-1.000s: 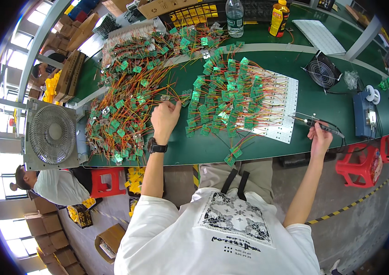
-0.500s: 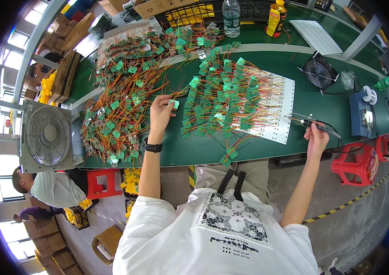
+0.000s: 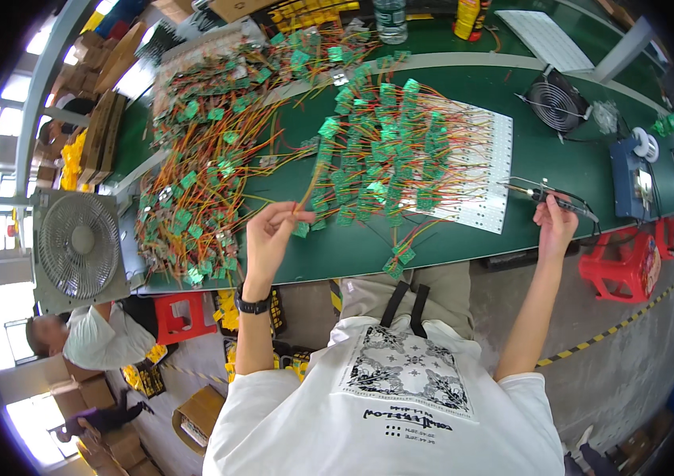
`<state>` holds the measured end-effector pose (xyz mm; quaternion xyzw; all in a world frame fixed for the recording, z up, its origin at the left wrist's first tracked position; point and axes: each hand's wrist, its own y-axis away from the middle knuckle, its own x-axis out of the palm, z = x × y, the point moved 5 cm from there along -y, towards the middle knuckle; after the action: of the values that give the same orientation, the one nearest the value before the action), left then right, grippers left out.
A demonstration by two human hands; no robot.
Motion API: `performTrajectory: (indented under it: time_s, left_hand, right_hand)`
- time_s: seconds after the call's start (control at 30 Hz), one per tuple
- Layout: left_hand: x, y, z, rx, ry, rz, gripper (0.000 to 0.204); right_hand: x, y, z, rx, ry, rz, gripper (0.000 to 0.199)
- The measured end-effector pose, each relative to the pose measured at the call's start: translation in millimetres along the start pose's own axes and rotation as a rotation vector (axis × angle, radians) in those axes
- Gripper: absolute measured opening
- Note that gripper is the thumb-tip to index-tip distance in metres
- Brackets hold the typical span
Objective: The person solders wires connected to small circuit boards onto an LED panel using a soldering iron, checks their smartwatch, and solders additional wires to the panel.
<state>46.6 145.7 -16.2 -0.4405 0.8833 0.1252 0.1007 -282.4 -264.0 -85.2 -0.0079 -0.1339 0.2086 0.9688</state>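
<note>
My left hand (image 3: 269, 232) is pinched shut on the near end of a wired green board (image 3: 302, 228) w/ orange and yellow leads (image 3: 313, 184), lifted just off the green bench (image 3: 559, 163) at the near-left edge of the middle pile (image 3: 384, 159). The leads run far-right into that pile, so the piece isn't free yet. My right hand (image 3: 555, 226) is closed around a soldering iron (image 3: 547, 193), tip pointing left, sitting near the near-right corner of the white strip panel (image 3: 489, 170).

To do this well, I'd judge: pull the board slowly toward me and slightly left, along the line of its leads, not across. Neighbouring wires look tangled & a sideways tug would drag other boards off the panel. Keep the pinch on the board edge, not the wires, so joints aren't stressed. Keep the iron tip low, over bare panel, away from insulation and my left wrist w/ the black watch (image 3: 251, 302) until the piece is clear.

The bigger heap (image 3: 194, 174) at left, the box fan (image 3: 79, 246) beyond it and the small round fan (image 3: 556, 101) far right are well apart from both hands.
</note>
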Motion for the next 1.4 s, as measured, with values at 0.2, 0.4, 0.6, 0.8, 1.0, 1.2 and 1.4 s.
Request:
performTrajectory:
  time_s: [0.2,0.4,0.6,0.8,1.0,1.2,1.4]
  left_hand:
    - [119,16,-30,-0.059,0.266,0.528,0.014]
    - [208,4,-84,0.567,-0.118,0.537,0.016]
    - [242,-17,-80,0.497,-0.107,0.578,0.013]
    - [246,-30,-68,0.864,-0.666,0.449,0.008]
    - [245,-30,-50,1.059,-0.654,0.297,0.019]
    - [246,-32,-49,1.107,-0.655,0.235,0.021]
    - [249,-35,-47,1.106,-0.627,0.226,0.019]
  right_hand:
    - [8,-1,-1,0.028,-0.027,0.024,0.02]
    - [2,-2,-3,0.033,0.006,0.0,0.021]
    - [4,-2,0,0.033,0.027,-0.012,0.021]
    - [3,1,-1,0.03,0.1,-0.012,0.022]
    - [3,0,0,0.046,0.116,0.134,0.024]
    - [4,-6,-2,0.122,0.101,0.214,0.025]
    - [1,-4,-2,0.085,0.117,0.214,0.024]
